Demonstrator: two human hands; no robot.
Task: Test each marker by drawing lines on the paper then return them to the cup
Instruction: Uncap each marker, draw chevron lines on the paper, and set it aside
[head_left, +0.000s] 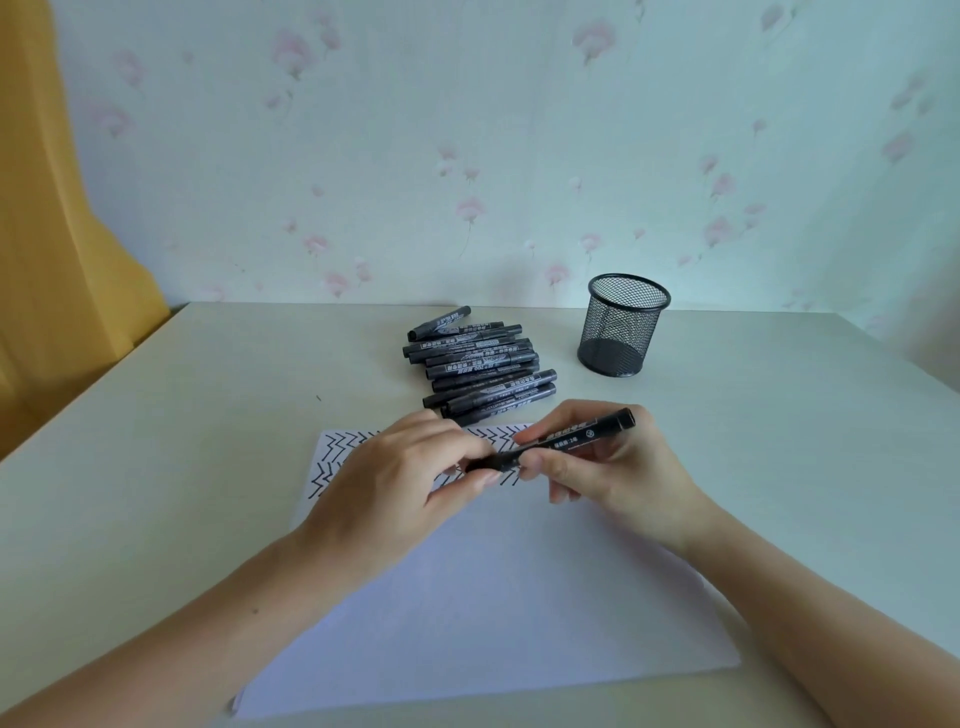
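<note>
Both hands mid-frame over paper (483, 597). Right hand (618, 473) grips marker (566, 441) barrel, left hand (405, 488) pinches its cap end. Marker pile (480, 364) just above, mesh cup (623, 325) upper right of it, standing upright, well apart from hands.

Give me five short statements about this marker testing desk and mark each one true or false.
1. The mesh cup is full of markers. False: it looks empty and stands upright on the table.
2. Both hands hold one marker above the paper. True: the left hand grips its cap end, the right hand its barrel.
3. The paper is blank. False: black zigzag lines run along its far edge.
4. A pile of markers lies left of the cup. True.
5. The pile rests on the paper. False: it lies on the table beyond the paper's far edge.
</note>
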